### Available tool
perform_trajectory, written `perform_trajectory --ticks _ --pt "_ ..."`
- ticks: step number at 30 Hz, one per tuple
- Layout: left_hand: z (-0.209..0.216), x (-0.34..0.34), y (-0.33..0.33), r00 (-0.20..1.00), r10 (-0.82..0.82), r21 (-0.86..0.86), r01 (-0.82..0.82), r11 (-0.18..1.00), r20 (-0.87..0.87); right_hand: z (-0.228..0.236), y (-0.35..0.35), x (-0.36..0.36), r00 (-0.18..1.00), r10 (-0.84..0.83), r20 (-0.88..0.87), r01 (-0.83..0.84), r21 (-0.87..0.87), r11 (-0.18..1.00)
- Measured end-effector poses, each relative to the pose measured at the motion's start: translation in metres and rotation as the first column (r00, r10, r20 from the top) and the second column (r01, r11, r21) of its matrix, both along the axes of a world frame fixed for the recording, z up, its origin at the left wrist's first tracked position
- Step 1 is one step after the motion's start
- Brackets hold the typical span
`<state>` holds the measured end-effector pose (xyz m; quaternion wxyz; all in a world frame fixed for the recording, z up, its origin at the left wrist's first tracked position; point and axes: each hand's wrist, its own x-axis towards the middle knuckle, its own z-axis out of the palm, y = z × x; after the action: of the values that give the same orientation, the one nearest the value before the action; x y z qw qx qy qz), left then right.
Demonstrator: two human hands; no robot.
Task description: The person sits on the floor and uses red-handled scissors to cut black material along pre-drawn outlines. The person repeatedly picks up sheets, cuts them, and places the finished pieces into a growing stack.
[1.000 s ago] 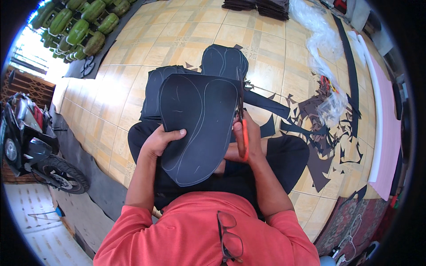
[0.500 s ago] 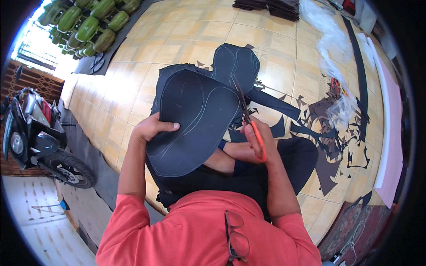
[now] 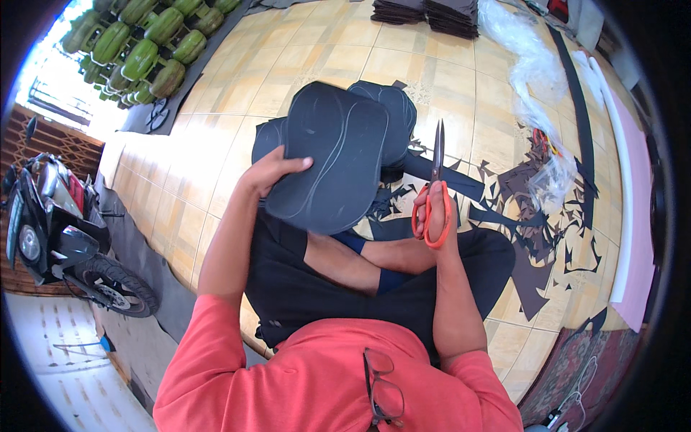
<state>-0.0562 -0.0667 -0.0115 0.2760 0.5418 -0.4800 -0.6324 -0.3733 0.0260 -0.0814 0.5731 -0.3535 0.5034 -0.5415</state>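
My left hand [image 3: 277,171] grips a black sheet piece [image 3: 335,155] by its left edge, thumb on top. The piece has rounded ends, and pale curved outlines are drawn on it. To the right of it, my right hand [image 3: 433,209] holds orange-handled scissors [image 3: 438,155], blades pointing away and close together, apart from the sheet. Behind the held piece lie similar marked black pieces [image 3: 398,115] on the floor, partly hidden by it.
Dark offcuts [image 3: 522,187] and clear plastic wrap [image 3: 529,79] litter the tiled floor on the right. A dark stack of sheets [image 3: 428,16] stands at the far side. Left are a motorcycle [image 3: 79,237] and green gas cylinders [image 3: 140,57]. Rolls [image 3: 625,187] lie far right.
My left hand has moved the black piece forward and turned it more upright. The scissors have come away from its edge, moved right, and their blades have closed.
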Motion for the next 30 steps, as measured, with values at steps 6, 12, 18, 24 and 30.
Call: perform_trajectory --ticks 6,12,18,24,30 --pt "-0.110 -0.015 -0.094 0.999 0.027 -0.009 -0.027 1.000 0.030 -0.009 -0.008 -0.002 0.999 -0.041 -0.001 0.041 0.056 0.998" --pt "-0.168 -0.036 -0.079 0.962 0.232 0.039 -0.240 0.970 0.143 -0.021 -0.012 -0.006 0.996 -0.067 -0.065 0.073 0.095 0.993" --pt "-0.161 -0.046 -0.082 0.928 0.370 -0.008 -0.370 0.929 -0.045 -0.024 -0.017 -0.002 0.997 -0.014 -0.077 0.023 0.126 0.992" --pt "-0.170 -0.036 -0.079 0.935 0.354 -0.019 -0.354 0.935 0.030 -0.024 -0.016 0.005 0.990 0.026 -0.138 -0.005 0.148 0.989" --pt "-0.155 0.032 -0.091 0.433 0.154 -0.205 0.074 0.976 0.888 -0.027 -0.014 0.004 0.984 0.015 -0.175 0.011 0.148 0.989"
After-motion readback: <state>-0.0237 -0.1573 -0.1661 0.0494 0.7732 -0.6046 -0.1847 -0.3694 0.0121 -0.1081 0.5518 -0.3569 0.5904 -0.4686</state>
